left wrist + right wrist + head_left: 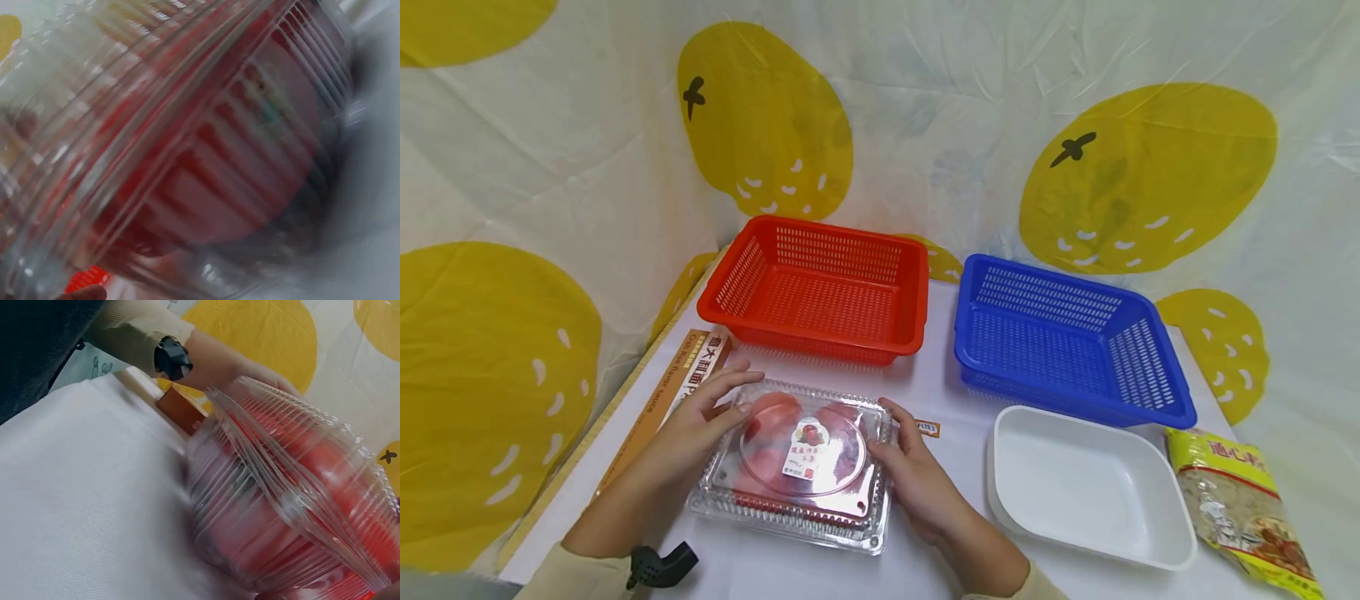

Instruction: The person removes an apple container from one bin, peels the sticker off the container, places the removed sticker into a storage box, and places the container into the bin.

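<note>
A transparent plastic clamshell box (722, 479) with round red fruit inside and a white label on its lid is between both hands in the head view. My left hand (700, 425) holds it at its far left corner, the thumb over the lid. At the right side my right hand (917, 483) grips the edge, with thumb and forefinger near the lid. The ridged wall of the box (231, 169) fills the left wrist view, blurred. In the right wrist view the box (294, 481) appears close to the white tabletop; whether it touches cannot be told.
A red basket (812, 337) and a blue basket (1037, 379) stand at the back. On the right are a white tub (1093, 537) and a yellow food packet (1247, 508). A long brown carton (662, 396) lies left; a small orange-edged item (928, 428) shows behind the right hand.
</note>
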A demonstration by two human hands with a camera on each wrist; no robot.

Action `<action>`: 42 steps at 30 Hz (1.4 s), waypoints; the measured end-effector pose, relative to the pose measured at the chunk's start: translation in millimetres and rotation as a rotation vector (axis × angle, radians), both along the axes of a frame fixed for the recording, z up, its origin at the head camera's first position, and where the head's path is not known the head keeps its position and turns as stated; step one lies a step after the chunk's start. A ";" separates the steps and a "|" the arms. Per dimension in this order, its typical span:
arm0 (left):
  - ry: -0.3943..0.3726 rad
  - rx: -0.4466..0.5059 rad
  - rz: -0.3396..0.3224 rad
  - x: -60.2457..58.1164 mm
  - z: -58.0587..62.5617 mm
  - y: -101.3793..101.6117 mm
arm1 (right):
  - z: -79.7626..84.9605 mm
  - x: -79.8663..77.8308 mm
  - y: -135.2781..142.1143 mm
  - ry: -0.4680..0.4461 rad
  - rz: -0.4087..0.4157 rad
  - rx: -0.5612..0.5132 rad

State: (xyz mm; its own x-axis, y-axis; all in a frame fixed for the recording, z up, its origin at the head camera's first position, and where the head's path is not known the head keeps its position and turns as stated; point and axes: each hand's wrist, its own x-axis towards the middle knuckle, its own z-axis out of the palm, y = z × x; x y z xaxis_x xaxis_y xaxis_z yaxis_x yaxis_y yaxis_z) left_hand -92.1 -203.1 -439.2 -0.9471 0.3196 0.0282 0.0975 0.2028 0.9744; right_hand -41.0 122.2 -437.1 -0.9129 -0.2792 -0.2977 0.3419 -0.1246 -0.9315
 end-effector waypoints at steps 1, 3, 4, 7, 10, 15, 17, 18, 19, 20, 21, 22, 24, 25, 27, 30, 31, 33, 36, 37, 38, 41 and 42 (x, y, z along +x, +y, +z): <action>-0.005 0.002 -0.003 -0.7 -0.8 -0.8 | 0.0 0.5 -0.2 -0.003 0.005 0.004; -0.018 0.002 -0.003 -1.6 -2.4 -2.6 | -0.3 1.1 -0.5 -0.005 0.014 0.017; -0.025 0.008 -0.004 -1.9 -3.3 -3.5 | -0.4 1.4 -0.5 -0.005 0.020 0.024; -0.028 0.025 -0.004 -2.7 -6.7 -5.1 | 0.1 2.2 -0.8 0.007 0.033 0.046; -0.021 0.041 -0.012 -3.0 -9.5 -4.6 | 1.3 4.1 -1.5 0.011 0.033 0.079; 0.012 0.039 -0.003 -2.9 -10.6 -1.5 | 7.4 8.6 -4.0 0.041 -0.009 0.212; 0.026 0.054 -0.007 -2.6 -9.8 -0.2 | 11.3 9.4 -4.4 0.079 -0.031 0.288; 0.032 0.063 -0.014 -2.4 -9.2 0.5 | 14.1 8.8 -4.6 0.098 -0.043 0.320; 0.034 0.076 -0.025 -2.2 -8.3 1.1 | 16.8 8.0 -4.2 0.120 -0.054 0.352; 0.036 0.087 -0.036 -2.0 -7.3 1.8 | 19.6 7.0 -3.3 0.146 -0.061 0.388; 0.041 0.093 -0.047 -1.9 -6.5 2.4 | 22.4 5.2 -2.5 0.184 -0.064 0.418; 0.049 0.090 -0.053 -1.8 -5.5 2.8 | 25.3 3.0 -2.0 0.228 -0.061 0.448; 0.056 0.072 -0.054 -1.2 -3.7 2.7 | 31.7 -2.4 -2.5 0.317 -0.036 0.519; 0.060 0.058 -0.049 -0.9 -3.0 2.5 | 34.5 -5.1 -3.6 0.367 -0.015 0.559; 0.056 0.032 -0.035 -0.2 -1.7 1.3 | 40.4 -11.5 -9.2 0.472 0.036 0.643; 0.042 0.012 -0.021 1.3 -0.6 -1.1 | 47.2 -21.0 -22.0 0.616 0.116 0.775; 0.043 0.011 -0.020 1.7 -1.0 -1.8 | 48.0 -24.0 -26.1 0.656 0.142 0.812; 0.043 0.009 -0.019 2.5 -1.9 -2.9 | 48.0 -29.1 -33.1 0.711 0.186 0.875; 0.050 0.003 -0.019 3.2 -3.6 -3.8 | 45.9 -33.8 -39.8 0.749 0.218 0.929; 0.052 0.002 -0.019 3.4 -3.8 -3.7 | 45.3 -34.7 -41.5 0.748 0.223 0.941; 0.048 0.003 -0.020 3.5 -3.5 -3.6 | 45.3 -35.2 -43.1 0.749 0.225 0.948; 0.044 0.011 -0.023 2.8 -2.6 -3.2 | 46.3 -36.9 -47.8 0.776 0.225 0.973; 0.043 0.016 -0.025 2.4 -2.2 -3.2 | 47.1 -37.6 -49.5 0.785 0.228 0.982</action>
State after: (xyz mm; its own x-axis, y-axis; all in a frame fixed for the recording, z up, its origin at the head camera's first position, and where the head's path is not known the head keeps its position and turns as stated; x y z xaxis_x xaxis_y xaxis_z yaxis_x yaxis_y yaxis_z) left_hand -89.7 -206.2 -441.4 -0.9368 0.3420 0.0737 0.1436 0.1839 0.9724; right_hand -78.6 72.8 -390.0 -0.8973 -0.4223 0.1285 -0.4172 0.7162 -0.5594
